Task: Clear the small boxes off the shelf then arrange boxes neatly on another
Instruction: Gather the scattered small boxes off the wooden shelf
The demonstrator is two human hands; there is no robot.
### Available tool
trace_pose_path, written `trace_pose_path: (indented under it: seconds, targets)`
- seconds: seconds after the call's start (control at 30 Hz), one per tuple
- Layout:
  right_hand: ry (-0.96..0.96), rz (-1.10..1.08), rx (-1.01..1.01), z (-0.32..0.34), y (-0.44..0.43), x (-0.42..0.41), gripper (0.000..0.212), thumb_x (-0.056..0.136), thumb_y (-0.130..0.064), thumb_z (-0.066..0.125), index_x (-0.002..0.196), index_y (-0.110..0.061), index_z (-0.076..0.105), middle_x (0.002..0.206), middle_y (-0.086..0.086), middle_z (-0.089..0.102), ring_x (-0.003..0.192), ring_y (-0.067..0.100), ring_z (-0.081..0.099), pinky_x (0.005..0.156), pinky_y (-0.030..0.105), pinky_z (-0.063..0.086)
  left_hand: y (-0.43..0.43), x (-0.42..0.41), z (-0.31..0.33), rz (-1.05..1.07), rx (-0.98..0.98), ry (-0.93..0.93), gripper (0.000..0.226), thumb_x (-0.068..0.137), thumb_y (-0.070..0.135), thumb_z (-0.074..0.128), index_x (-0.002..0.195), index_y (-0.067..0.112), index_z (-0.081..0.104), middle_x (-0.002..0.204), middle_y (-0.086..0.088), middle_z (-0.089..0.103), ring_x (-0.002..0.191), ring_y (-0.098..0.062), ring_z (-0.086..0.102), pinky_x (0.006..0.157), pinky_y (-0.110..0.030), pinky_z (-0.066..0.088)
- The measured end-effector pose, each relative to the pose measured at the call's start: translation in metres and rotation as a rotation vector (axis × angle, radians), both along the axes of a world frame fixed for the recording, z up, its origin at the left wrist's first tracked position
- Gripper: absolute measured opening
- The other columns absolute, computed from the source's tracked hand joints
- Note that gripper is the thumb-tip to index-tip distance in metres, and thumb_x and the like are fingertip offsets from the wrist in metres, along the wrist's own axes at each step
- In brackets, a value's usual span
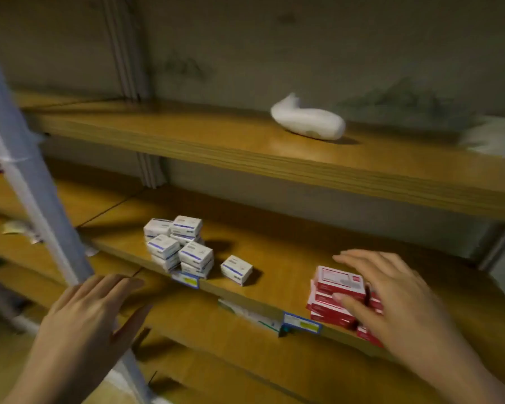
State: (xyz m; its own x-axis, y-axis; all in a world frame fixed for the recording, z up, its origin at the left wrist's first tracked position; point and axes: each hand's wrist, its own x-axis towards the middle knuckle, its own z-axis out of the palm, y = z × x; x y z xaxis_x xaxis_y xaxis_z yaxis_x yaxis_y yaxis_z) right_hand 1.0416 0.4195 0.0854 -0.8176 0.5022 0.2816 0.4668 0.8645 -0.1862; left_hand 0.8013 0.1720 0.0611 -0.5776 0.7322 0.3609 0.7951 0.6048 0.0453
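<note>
Though blurred, stacked red-white boxes (340, 282)

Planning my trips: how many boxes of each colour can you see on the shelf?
White-and-blue boxes: at least 8 (7 or more piled, 1 loose)
Red boxes: at least 5, partly hidden by the right hand
Total: at least 13 visible

The shelf (274, 249) is orange-brown wood grain, its front edge carrying blue-bordered tags (302, 322) with a yellow patch. The small boxes (178, 247) are white with a blue stripe. The red boxes (337, 290) bear a white panel.
</note>
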Motion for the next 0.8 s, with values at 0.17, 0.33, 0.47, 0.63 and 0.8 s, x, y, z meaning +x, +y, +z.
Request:
trace_pose_path:
  seconds: [0.17,0.33,0.47,0.63,0.8]
  targets:
    - [-0.037,0.344,-0.031,-0.007,-0.046,-0.073,0.044,0.083,-0.061,0.034,0.123,-0.058,0.017,0.11,-0.04,0.013,0.101,-0.019,0.009,0.085,0.012,0.017,-0.056,0.005,0.006,0.184,-0.059,-0.032,0.048,0.075,0.052,0.035,0.089,0.02,0.068,0.082,0.002,0.069,0.074,-0.023,0.066,0.059,-0.034,0.051]
    - [-0.023,0.555,-0.038,-0.019,-0.095,-0.144,0.043,0.085,-0.059,0.035,0.127,-0.052,0.024,0.128,-0.031,0.03,0.112,-0.011,0.02,0.095,0.016,0.024,-0.13,-0.002,-0.002,0.412,-0.057,0.016,0.034,0.079,0.051,0.058,0.091,0.021,0.069,0.087,0.002,0.07,0.077,-0.022,0.068,0.064,-0.037,0.054]
    - [-0.061,0.686,-0.064,-0.018,-0.137,-0.193,0.043,0.085,-0.059,0.036,0.127,-0.051,0.026,0.129,-0.03,0.032,0.119,-0.008,0.025,0.098,0.017,0.025,-0.185,-0.012,-0.012,0.557,-0.029,0.043,0.034,0.06,0.036,0.077,0.087,0.017,0.07,0.083,-0.002,0.071,0.071,-0.023,0.068,0.06,-0.038,0.054]
    - [-0.073,0.787,-0.058,-0.019,-0.195,-0.253,0.041,0.087,-0.055,0.037,0.127,-0.048,0.029,0.125,-0.03,0.034,0.115,-0.008,0.028,0.095,0.015,0.026,-0.245,-0.045,-0.019,0.631,-0.044,0.057,0.03,0.065,0.04,0.079,0.084,0.017,0.07,0.077,0.001,0.07,0.067,-0.02,0.068,0.057,-0.034,0.053]
    - [-0.032,0.766,-0.055,-0.029,-0.261,-0.33,0.042,0.086,-0.057,0.038,0.126,-0.047,0.031,0.123,-0.031,0.037,0.114,-0.009,0.029,0.094,0.014,0.027,-0.308,-0.109,-0.019,0.622,-0.062,0.087,0.037,0.077,0.053,0.054,0.08,0.02,0.071,0.072,0.004,0.069,0.062,-0.018,0.067,0.053,-0.032,0.054]
